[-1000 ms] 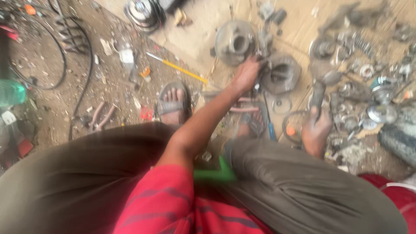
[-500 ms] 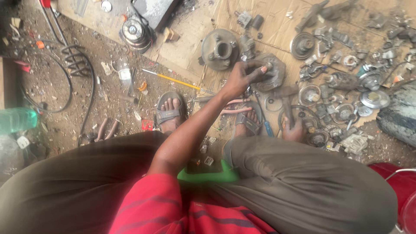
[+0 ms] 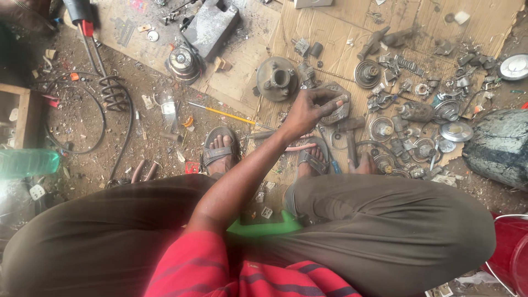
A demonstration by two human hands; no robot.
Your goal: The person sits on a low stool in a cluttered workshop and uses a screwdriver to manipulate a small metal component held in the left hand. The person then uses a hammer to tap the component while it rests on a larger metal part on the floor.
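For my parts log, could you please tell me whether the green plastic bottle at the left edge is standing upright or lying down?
Lying down: the green plastic bottle lies on its side on the dirt ground, its long side horizontal in the head view.

Your left hand (image 3: 308, 113) has come back from its full reach a second ago and now closes its fingers on the edge of the round, grimy grey metal housing (image 3: 334, 107) on the cardboard, where half a second ago it lay spread open over that part. Your right hand (image 3: 363, 164), seen earlier low beside your right foot, now rests on the dark metal hammer (image 3: 350, 140). Your view has also tilted, bringing more of the cardboard's far parts into sight.
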